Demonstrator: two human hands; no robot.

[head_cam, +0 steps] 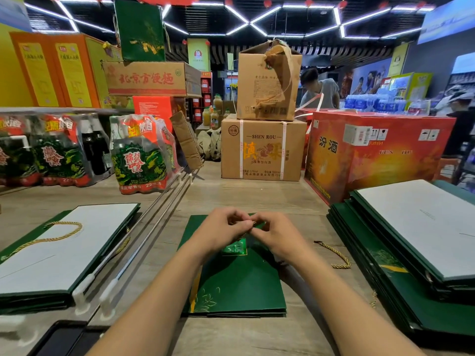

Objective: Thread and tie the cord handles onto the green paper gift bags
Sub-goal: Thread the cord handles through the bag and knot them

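Knuckles are hiding most of the work: only a glint of twisted gold cord [254, 222] is peeking out. The left hand [221, 232] and right hand [276, 236], fingers curled, are both pinching it over the far edge of the flat, glossy dark-green paper gift bag [239, 286].

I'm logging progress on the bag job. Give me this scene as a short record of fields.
bag: green, flat on table
left hand: pinches cord at bag's top
right hand: pinches cord too
loose cord: on table, right of bag
left stack: top bag has handle
right stack: beyond loose cord
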